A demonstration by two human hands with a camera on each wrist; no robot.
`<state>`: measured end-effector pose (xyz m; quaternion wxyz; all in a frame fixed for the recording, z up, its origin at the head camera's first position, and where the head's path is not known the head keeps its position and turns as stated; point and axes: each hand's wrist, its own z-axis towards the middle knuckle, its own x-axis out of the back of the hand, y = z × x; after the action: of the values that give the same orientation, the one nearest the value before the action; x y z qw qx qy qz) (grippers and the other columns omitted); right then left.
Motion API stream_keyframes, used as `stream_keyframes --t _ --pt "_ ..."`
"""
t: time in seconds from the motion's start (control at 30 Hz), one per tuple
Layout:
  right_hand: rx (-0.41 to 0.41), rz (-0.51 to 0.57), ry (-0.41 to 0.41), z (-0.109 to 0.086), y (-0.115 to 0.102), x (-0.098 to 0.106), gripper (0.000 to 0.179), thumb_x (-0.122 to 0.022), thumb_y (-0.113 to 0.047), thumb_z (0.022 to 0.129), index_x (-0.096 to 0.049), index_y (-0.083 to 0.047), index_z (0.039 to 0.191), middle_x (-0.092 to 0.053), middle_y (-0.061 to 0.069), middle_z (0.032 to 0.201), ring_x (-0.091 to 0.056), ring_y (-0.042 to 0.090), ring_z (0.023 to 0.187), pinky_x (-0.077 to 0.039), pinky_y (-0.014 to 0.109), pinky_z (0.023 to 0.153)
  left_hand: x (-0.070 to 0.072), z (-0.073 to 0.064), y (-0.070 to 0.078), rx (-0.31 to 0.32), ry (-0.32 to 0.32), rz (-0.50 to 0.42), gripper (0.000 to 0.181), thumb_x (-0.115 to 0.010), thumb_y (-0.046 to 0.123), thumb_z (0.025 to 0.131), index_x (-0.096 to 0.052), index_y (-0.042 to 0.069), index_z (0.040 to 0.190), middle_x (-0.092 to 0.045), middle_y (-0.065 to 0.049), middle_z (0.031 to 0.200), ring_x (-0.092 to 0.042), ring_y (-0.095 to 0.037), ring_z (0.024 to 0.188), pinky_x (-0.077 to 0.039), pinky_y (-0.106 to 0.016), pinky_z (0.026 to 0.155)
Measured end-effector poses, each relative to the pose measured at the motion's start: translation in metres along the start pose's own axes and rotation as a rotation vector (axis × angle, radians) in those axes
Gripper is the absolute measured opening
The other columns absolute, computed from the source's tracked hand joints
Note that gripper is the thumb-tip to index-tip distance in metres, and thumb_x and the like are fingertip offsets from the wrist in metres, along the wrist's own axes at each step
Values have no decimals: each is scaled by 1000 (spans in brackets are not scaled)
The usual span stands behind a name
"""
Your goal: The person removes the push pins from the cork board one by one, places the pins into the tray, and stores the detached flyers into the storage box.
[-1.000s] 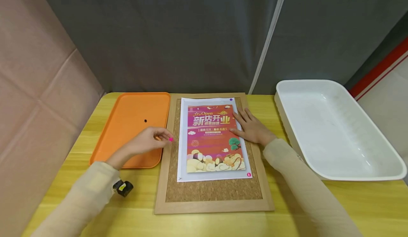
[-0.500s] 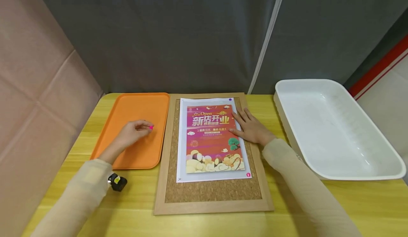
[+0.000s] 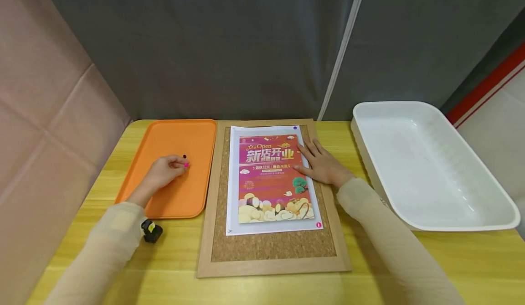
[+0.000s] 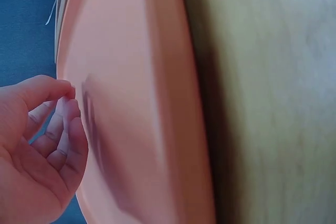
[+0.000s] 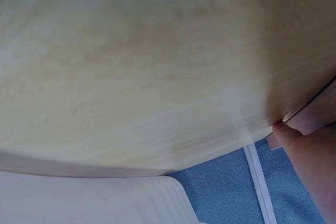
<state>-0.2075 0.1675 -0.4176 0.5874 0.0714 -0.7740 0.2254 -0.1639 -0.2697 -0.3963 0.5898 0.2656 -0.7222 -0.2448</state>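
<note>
My left hand (image 3: 165, 170) is over the orange tray (image 3: 172, 136), pinching a small bright pink pushpin (image 3: 186, 164). A tiny dark object (image 3: 184, 156) lies on the tray just beyond those fingertips. In the left wrist view the thumb and fingers (image 4: 77, 129) curl together above the tray; the pushpin cannot be made out there. My right hand (image 3: 324, 166) rests spread on the right edge of a red poster (image 3: 275, 177), which lies on a wood-framed cork board (image 3: 275, 249). A purple dot marks the poster's top right corner and a pink one its bottom right.
A deep white basin (image 3: 430, 168) stands to the right of the board on the wood-grain table (image 3: 172, 273). Dark grey curtain (image 3: 229, 45) hangs behind the table, and a pinkish panel (image 3: 53, 113) rises on the left. A black device (image 3: 151, 230) is at my left wrist.
My left hand has moved left from the cork board's left edge to over the tray, carrying the pink pushpin. The right hand has stayed on the poster's edge.
</note>
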Motion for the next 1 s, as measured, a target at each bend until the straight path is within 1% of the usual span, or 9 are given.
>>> stream_keyframes --t 0.1,0.17,0.3,0.67,0.83,1.0 --pt "-3 -4 -1 0 0 0 83 -44 -59 93 -6 -19 155 3 11 163 5 38 148 -15 55 118 -1 2 -1 -9 13 45 30 -61 10 90 -63 -5 115 -68 -23 106 -62 -15 85 -45 -18 70" --pt "-5 -3 -4 1 0 -1 83 -44 -59 93 -5 -19 155 3 10 163 5 38 149 -15 55 118 -2 3 -2 -19 17 69 28 -61 11 91 -63 -5 114 -69 -23 105 -63 -20 87 -45 -20 73" --pt "-11 3 -10 2 1 -2 83 -43 -59 93 -5 -20 155 5 9 163 6 37 149 -14 54 119 -3 4 -3 -21 9 89 26 -60 10 92 -64 -4 113 -69 -22 105 -62 -29 94 -46 -28 79" --pt "0 4 7 2 1 -1 83 -45 -58 93 -6 -19 155 4 11 163 5 39 148 -14 54 119 -6 7 -5 -30 -1 109 24 -58 8 92 -64 -3 113 -68 -22 107 -61 -31 97 -47 -36 85" --pt "-10 3 -4 2 1 -1 83 -44 -59 93 -5 -20 155 5 10 163 5 39 148 -14 55 119 -6 7 -5 -30 7 111 24 -58 9 92 -65 -2 112 -67 -22 107 -61 -31 96 -47 -35 83" --pt "-11 -1 -14 2 0 0 83 -43 -59 93 -4 -20 155 5 9 163 6 38 149 -14 55 119 -3 5 -3 -31 22 88 24 -59 9 91 -66 -2 111 -67 -21 108 -60 -29 95 -47 -25 76"
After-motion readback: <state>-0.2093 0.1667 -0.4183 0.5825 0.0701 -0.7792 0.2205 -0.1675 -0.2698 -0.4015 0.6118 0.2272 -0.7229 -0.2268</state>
